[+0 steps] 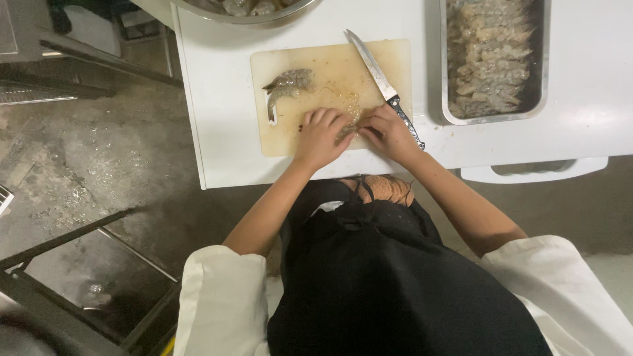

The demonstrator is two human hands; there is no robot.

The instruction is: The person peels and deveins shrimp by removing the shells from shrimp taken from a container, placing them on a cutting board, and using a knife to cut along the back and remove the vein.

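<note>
So, starting off to the left of the cutting board (330,66), it's just wet concrete floor (99,158) and some metal framing (66,244) lower down. The white bench (217,99) carries everything else. On the cutting board's left part lies a whole raw shrimp (287,82), greyish, with a pale strip curling down below it. At the board's near edge the left hand (321,136) is curled over, fingers bent down and pressing on a small shrimp (347,132) that sits between both hands, right at the front edge of the board. The right hand (390,132) is just beside it, fingertips pinching at the same shrimp from the other side, so both hands are closed in on it and nearly touching each other. Can't make out much of the shrimp itself, it's mostly hidden under the fingers.

Along the board's right edge lies a knife (384,86), blade pointing away, dark handle ending near the right hand's knuckles, nobody holding it. Behind the board there's the rim of a metal bowl (264,16). Right of the board sits a rectangular metal tray (541,99) packed with peeled shrimp (491,56).
</note>
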